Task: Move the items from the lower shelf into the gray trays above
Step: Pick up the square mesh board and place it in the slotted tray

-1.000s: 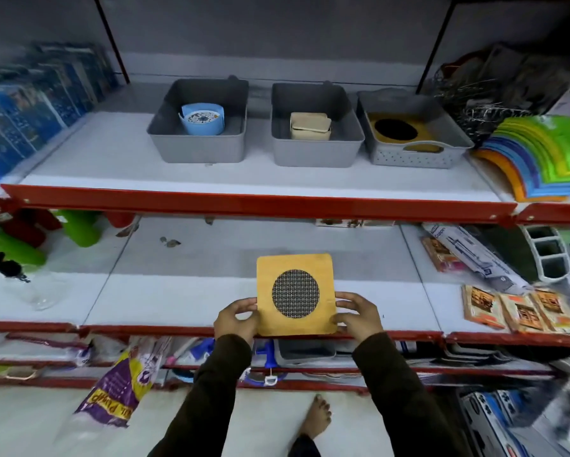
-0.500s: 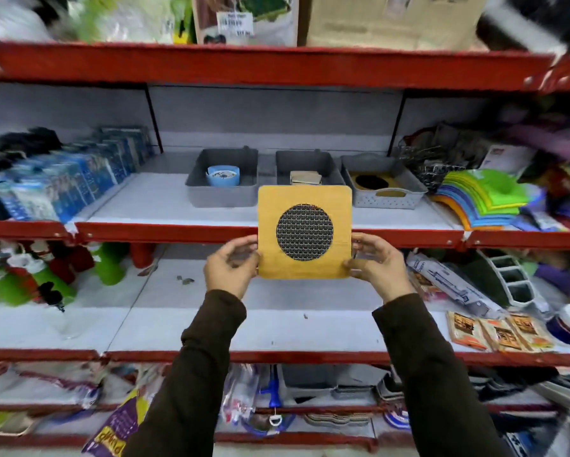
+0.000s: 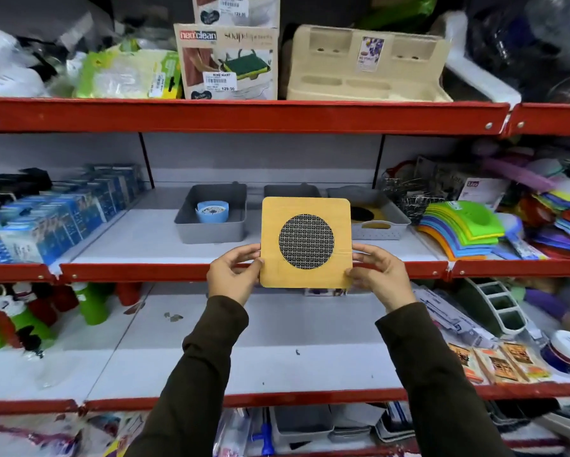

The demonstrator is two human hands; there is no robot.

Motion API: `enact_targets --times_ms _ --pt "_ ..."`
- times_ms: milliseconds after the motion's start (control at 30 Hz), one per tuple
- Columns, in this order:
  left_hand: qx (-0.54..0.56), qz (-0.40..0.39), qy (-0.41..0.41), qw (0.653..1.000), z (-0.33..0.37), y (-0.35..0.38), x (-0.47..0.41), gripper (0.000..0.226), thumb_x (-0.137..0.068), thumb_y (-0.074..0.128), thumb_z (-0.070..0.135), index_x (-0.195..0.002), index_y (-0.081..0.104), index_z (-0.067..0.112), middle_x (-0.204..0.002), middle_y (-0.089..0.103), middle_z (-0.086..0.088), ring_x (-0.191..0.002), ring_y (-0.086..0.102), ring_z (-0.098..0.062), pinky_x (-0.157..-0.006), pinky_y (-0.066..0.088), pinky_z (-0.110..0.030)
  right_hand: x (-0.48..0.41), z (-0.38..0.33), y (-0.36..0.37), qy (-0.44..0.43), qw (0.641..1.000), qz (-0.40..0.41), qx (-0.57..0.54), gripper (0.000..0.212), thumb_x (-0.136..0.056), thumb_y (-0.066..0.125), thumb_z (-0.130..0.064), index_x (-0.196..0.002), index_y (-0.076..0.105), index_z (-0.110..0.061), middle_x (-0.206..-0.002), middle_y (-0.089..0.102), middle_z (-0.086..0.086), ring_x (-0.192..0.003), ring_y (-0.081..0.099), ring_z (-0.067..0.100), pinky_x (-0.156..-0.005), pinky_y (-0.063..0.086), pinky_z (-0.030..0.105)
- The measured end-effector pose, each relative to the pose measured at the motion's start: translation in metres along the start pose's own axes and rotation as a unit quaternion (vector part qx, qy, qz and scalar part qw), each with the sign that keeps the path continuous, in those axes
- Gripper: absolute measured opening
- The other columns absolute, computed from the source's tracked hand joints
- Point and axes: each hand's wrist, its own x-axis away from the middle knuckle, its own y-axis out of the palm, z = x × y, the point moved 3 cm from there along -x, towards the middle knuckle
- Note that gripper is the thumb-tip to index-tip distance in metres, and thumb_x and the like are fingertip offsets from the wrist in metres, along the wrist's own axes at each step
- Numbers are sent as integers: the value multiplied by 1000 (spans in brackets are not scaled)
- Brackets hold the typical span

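Observation:
I hold a square yellow wooden board with a round black mesh centre (image 3: 306,242) upright at the height of the middle shelf. My left hand (image 3: 234,275) pinches its lower left edge and my right hand (image 3: 377,275) its lower right edge. Behind it stand three gray trays. The left tray (image 3: 211,222) holds a light-blue round dish (image 3: 212,211). The board mostly hides the middle tray (image 3: 291,191). The perforated right tray (image 3: 380,225) holds a similar yellow board with a black circle (image 3: 366,215).
Red shelf edges (image 3: 145,272) run across in front of each level. Blue boxes (image 3: 46,219) fill the middle shelf's left side, coloured plastic items (image 3: 461,225) its right. Green and red bottles (image 3: 92,301) and small packets (image 3: 494,357) flank the lower shelf. Boxes sit on the top shelf.
Both hands have lifted the board from the lower shelf level up to the middle shelf, in front of the trays. The view has tilted upward, showing the top shelf.

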Motion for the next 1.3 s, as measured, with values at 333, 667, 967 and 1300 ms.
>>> enact_targets --times_ms 333,667,967,1300 --pt "-114 -84 -20 990 58 152 -101 35 -81 64 -3 -115 71 3 -109 75 -15 -90 72 -28 -87 62 -42 -123 -49 -102 4 996 89 15 33 -77 71 11 -106 65 -4 -83 70 9 -44 64 4 -44 52 13" --pt "-294 -89 -52 950 18 264 -175 30 -92 60 11 -118 71 6 -126 69 -16 -120 62 -35 -108 48 -38 -266 -6 -140 74 964 104 233 25 -85 59 10 -108 67 13 -93 63 15 -65 65 15 -60 54 24" --pt "-392 -81 12 916 6 289 -186 30 -94 58 10 -121 71 14 -121 72 -13 -114 67 -32 -106 51 -44 -273 -9 -122 12 885 73 459 23 -89 58 -9 -103 76 -13 -114 72 13 -108 65 32 -100 50 37" --pt "-412 -102 90 901 13 284 -182 33 -94 55 7 -122 70 18 -123 71 -13 -115 66 -33 -105 52 -45 -264 -6 -94 -23 853 14 522 22 -92 57 -19 -107 67 -7 -106 71 18 -99 67 34 -91 53 39"
